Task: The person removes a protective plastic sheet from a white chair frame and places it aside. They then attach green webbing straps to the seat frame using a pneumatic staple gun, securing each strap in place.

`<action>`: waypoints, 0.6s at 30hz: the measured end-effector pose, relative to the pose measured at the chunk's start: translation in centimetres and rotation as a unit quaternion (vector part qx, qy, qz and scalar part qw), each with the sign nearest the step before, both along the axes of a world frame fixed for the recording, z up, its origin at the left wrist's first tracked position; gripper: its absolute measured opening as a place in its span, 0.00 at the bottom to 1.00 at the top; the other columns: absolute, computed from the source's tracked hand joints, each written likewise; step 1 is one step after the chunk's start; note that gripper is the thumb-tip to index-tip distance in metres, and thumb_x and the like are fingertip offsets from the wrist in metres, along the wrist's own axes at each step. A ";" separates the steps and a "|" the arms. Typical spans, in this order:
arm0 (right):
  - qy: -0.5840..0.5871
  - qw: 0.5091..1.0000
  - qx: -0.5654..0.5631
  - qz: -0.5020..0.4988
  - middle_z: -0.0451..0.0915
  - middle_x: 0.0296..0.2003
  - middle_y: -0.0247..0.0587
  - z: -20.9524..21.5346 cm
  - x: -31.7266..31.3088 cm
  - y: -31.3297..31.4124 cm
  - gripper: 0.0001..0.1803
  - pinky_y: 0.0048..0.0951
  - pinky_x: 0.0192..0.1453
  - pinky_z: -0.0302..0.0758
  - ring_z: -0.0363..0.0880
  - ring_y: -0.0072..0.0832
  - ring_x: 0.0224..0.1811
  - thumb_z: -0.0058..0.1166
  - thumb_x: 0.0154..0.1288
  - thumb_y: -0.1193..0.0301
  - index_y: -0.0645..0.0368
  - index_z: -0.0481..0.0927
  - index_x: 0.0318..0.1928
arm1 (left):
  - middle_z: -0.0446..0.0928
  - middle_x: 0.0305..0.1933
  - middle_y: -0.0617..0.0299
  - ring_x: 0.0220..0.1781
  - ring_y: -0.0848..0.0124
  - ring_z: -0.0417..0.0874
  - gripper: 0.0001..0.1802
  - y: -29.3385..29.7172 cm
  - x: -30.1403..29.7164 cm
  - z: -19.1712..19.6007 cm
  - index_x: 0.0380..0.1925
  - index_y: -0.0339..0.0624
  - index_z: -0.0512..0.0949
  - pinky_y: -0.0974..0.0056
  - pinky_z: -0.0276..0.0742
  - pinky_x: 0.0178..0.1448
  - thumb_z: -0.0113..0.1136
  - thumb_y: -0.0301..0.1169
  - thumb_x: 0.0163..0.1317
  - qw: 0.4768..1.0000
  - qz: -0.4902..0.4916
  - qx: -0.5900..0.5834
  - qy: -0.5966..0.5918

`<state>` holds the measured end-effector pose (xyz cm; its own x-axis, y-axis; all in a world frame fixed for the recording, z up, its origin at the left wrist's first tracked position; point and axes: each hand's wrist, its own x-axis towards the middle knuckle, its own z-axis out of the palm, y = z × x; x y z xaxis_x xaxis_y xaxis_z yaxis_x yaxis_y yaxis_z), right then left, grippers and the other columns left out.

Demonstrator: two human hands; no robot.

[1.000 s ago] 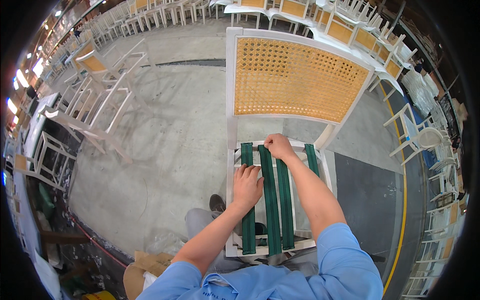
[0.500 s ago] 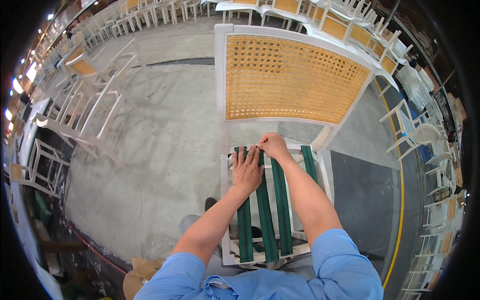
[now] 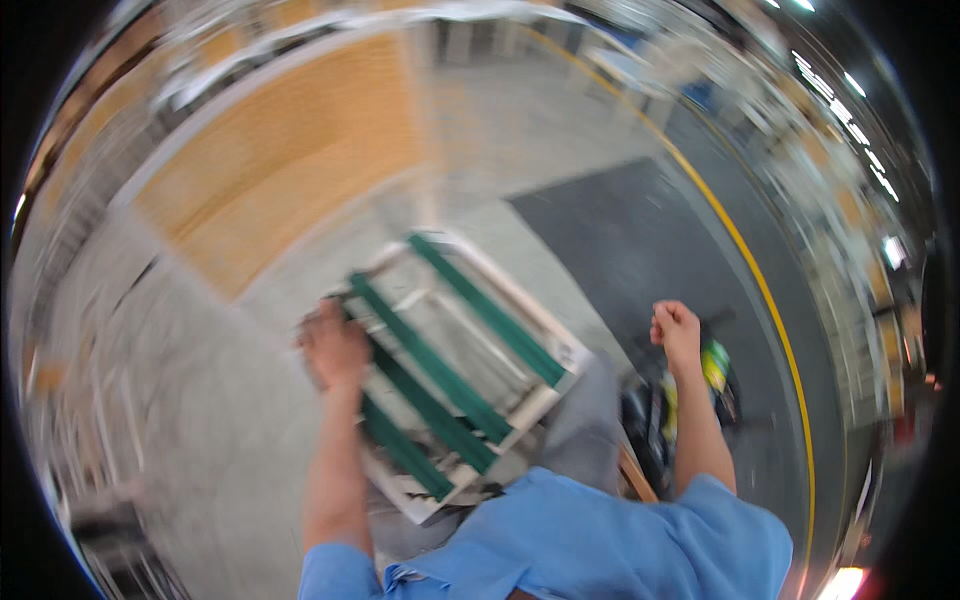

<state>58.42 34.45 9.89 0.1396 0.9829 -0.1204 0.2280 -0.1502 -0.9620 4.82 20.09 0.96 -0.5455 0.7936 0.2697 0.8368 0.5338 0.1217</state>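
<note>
A pale chair with a woven cane back (image 3: 310,140) is at front left, its open seat frame (image 3: 545,395) towards me. Several dark green webbing straps (image 3: 490,310) run across the seat. My left hand (image 3: 337,345) rests at the seat's far left corner, by the ends of two straps; its fingers are smeared by motion. To the right of the chair, my right hand (image 3: 677,328) hangs in the air, apart from the seat. Its fingers are curled closed, and whatever they hold, if anything, is hidden.
Beyond my right forearm lies a dark heap with bright yellow-green patches (image 3: 714,365) on the grey floor. A yellow line (image 3: 735,230) curves along the floor at right. Blurred rows of pale chairs (image 3: 650,75) stand at the back and right.
The view has turned right, so the chair appears tilted and further left. My right hand has left the seat's back rail and moved out to the right. My left hand stays at the seat.
</note>
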 end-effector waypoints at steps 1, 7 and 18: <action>-0.036 0.998 -0.009 -0.047 0.81 0.29 0.31 0.5 4.3 -1.0 0.08 0.23 0.29 0.74 0.77 0.19 0.25 0.57 0.75 0.71 0.62 0.84 0.44 | 0.69 0.76 0.56 0.77 0.45 0.67 0.33 -0.4 -0.9 -0.3 0.73 0.47 0.70 0.33 0.59 0.78 0.56 0.44 0.70 0.999 0.011 -0.036 -0.011; -0.350 0.911 -0.157 -0.150 0.88 0.30 0.47 -1.5 22.6 -10.5 0.13 0.37 0.38 0.83 0.89 0.33 0.31 0.65 0.62 0.65 0.62 0.91 0.39 | 0.59 0.85 0.71 0.83 0.48 0.59 0.35 2.0 2.3 -1.0 0.80 0.58 0.62 0.32 0.53 0.81 0.50 0.52 0.77 0.995 0.033 -0.090 0.007; -0.479 0.837 -0.265 -0.002 0.86 0.53 0.57 -10.5 17.9 -10.9 0.44 0.43 0.65 0.79 0.85 0.49 0.58 0.77 0.45 0.50 0.65 0.81 0.59 | 0.63 0.82 0.59 0.82 0.47 0.62 0.36 1.6 0.7 1.5 0.77 0.50 0.65 0.36 0.53 0.83 0.57 0.49 0.72 0.996 0.027 -0.090 -0.007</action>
